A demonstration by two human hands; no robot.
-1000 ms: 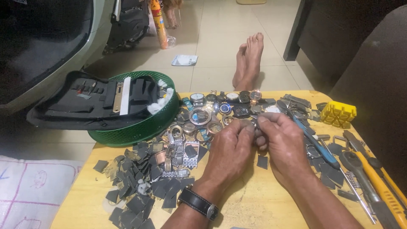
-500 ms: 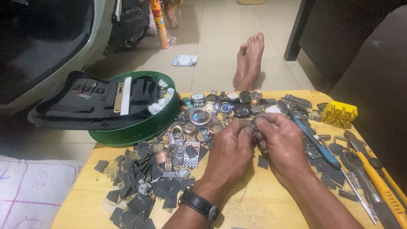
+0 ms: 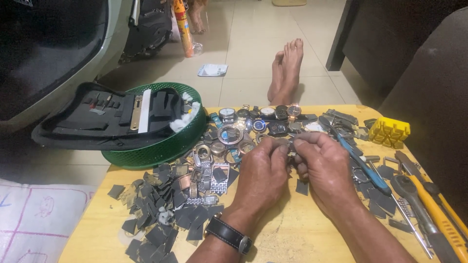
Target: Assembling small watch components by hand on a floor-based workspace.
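On the wooden counter (image 3: 292,234), the left hand (image 3: 261,173), a black-strapped wristwatch (image 3: 228,234) on its wrist, and the right hand (image 3: 324,163) meet fingertip to fingertip, fingers pressed together on a small metal part (image 3: 291,152) too hidden to identify. Dark flat chips (image 3: 161,214) lie to the left and tools (image 3: 424,199) to the right. Beyond the hands sit watch cases (image 3: 258,119), a green basket (image 3: 161,148) holding a black tool pouch (image 3: 97,117), a yellow block (image 3: 389,131), and bare feet (image 3: 287,68) on the tiled floor.

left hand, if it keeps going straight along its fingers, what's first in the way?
The left hand points away from the person and slightly right, fingertips meeting the right hand over a small part. Past that, probably the cluster of watch cases along the table's far edge; depth is hard to judge.
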